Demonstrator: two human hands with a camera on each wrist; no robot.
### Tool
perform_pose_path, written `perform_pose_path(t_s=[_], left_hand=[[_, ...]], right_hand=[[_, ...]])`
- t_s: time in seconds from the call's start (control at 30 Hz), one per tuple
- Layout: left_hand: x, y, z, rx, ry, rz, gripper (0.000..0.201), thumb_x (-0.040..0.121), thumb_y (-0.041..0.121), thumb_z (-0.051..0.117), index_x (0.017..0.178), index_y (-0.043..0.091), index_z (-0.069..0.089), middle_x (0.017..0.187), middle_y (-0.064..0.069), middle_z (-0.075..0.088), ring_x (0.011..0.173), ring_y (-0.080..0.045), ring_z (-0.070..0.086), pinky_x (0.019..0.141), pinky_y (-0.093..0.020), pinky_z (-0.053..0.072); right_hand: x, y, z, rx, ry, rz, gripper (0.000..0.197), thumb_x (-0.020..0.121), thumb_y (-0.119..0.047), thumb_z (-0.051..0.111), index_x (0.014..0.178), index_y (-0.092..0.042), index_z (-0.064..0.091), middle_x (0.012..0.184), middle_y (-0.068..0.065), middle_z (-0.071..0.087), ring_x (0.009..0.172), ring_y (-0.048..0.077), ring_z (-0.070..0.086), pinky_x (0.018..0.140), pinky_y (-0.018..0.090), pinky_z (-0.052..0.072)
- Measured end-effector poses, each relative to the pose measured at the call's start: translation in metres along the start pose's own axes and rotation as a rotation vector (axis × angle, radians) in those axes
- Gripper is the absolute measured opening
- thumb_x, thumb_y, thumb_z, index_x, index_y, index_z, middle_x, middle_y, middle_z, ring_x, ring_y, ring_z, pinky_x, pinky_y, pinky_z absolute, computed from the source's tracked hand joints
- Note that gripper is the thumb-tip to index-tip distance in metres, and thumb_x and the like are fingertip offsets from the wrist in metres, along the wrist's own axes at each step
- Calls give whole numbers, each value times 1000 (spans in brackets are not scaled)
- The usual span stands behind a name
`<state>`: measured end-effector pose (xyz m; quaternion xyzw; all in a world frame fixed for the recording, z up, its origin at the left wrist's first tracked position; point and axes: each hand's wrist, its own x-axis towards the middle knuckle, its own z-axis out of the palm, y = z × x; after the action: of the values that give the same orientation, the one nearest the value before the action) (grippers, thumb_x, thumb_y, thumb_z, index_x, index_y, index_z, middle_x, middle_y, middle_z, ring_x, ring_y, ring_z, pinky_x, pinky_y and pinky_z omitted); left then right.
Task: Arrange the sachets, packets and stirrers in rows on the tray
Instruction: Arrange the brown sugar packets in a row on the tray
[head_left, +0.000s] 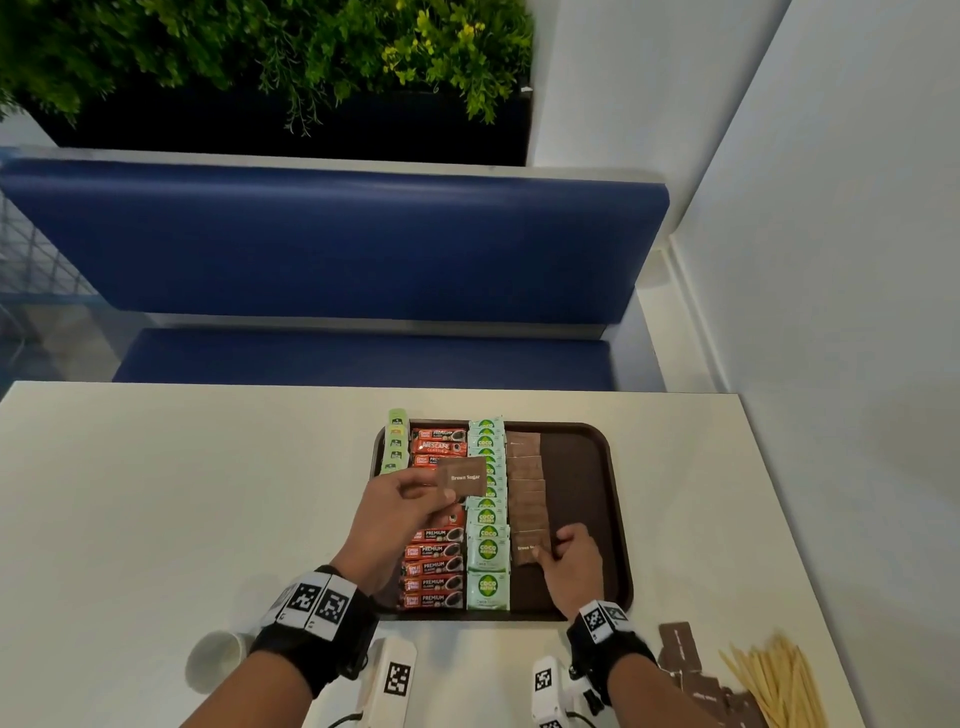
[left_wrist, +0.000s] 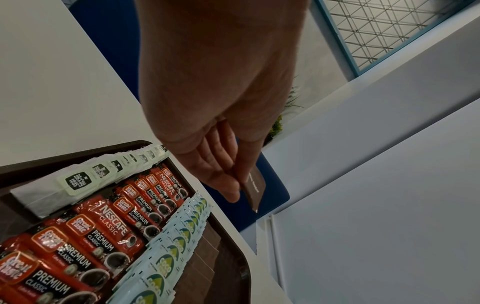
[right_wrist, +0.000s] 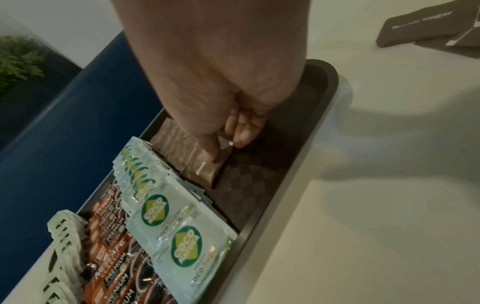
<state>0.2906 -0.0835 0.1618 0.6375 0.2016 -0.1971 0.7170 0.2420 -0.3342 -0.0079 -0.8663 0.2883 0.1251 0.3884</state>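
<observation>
A brown tray (head_left: 597, 467) holds rows of tea bags (head_left: 396, 441), red coffee packets (head_left: 434, 566), green Coco sugar sachets (head_left: 487, 561) and brown sugar sachets (head_left: 524, 488). My left hand (head_left: 441, 493) hovers over the coffee row and pinches a single brown sugar sachet (head_left: 465, 477) between thumb and fingers; the left wrist view shows that sachet (left_wrist: 255, 189) held edge-on. My right hand (head_left: 545, 553) is down on the tray, thumb and fingers pinching the nearest brown sugar sachet (right_wrist: 205, 166) at the front end of its row.
Loose brown sugar sachets (head_left: 685, 654) and a heap of wooden stirrers (head_left: 774, 680) lie on the white table at the near right. A paper cup (head_left: 218, 660) sits at the near left. The tray's right strip (right_wrist: 246, 185) is bare. A blue bench stands beyond the table.
</observation>
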Motion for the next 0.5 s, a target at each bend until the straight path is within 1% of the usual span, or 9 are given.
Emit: perform_pose_path(t_s=[0.1, 0.17, 0.23, 0.27, 0.3, 0.33, 0.4, 0.47, 0.5], left_hand=[[0, -3, 7, 2, -20, -9, 20, 94, -4, 76, 113, -2, 74, 100, -17, 83, 91, -32, 81, 73, -26, 66], [1, -6, 13, 14, -35, -20, 21, 94, -2, 77, 115, -2, 73, 101, -16, 83, 96, -35, 81, 78, -31, 67], [3, -8, 21, 31, -40, -28, 22, 94, -1, 78, 115, 0, 74, 101, -16, 83, 96, -34, 81, 77, -31, 66], [4, -9, 26, 42, -47, -28, 21, 94, 0, 78, 114, 0, 74, 100, -16, 83, 95, -34, 81, 75, -29, 65], [4, -9, 31, 53, -56, -26, 20, 94, 0, 78, 113, 0, 75, 100, -16, 83, 95, -33, 81, 73, -27, 64], [4, -9, 36, 63, -68, -22, 18, 94, 0, 78, 112, 0, 76, 99, -16, 83, 95, -32, 81, 72, -25, 63], [4, -10, 45, 79, -95, -11, 17, 94, -1, 78, 111, 1, 77, 97, -17, 83, 92, -30, 81, 71, -24, 63], [5, -11, 51, 85, -118, -15, 17, 95, -2, 77, 111, 1, 77, 96, -17, 83, 92, -29, 82, 75, -26, 65], [6, -13, 52, 90, -120, -22, 17, 95, -2, 76, 112, 1, 76, 96, -16, 83, 93, -29, 82, 78, -29, 66]], right_hand=[[-2, -16, -16, 44, 47, 18, 32, 93, -23, 78, 114, -12, 58, 108, 11, 64, 87, 20, 60, 77, 27, 43], [-7, -37, -32, 213, 34, 9, 26, 95, -33, 75, 110, -17, 63, 105, 6, 70, 91, 18, 66, 79, 28, 50], [-16, -64, -54, 463, -82, -38, 24, 97, -46, 71, 109, -25, 70, 101, -1, 75, 94, 13, 71, 84, 32, 58], [-22, -78, -65, 541, -158, -82, 25, 98, -48, 69, 109, -27, 73, 100, -2, 77, 92, 11, 72, 84, 32, 59], [-28, -91, -75, 564, -219, -138, 24, 98, -48, 70, 109, -27, 74, 100, -2, 78, 91, 10, 73, 82, 31, 60], [-31, -100, -83, 546, -247, -194, 22, 97, -46, 72, 108, -27, 76, 100, -3, 79, 91, 11, 74, 82, 29, 61], [-33, -110, -93, 485, -232, -270, 13, 95, -35, 77, 104, -25, 77, 97, -2, 78, 90, 10, 73, 79, 24, 59], [-30, -108, -98, 450, -222, -303, 6, 95, -25, 77, 101, -23, 76, 94, 0, 77, 84, 7, 70, 74, 20, 55], [-29, -106, -99, 446, -228, -300, 5, 96, -22, 77, 100, -23, 76, 93, 1, 77, 82, 6, 69, 72, 18, 53]])
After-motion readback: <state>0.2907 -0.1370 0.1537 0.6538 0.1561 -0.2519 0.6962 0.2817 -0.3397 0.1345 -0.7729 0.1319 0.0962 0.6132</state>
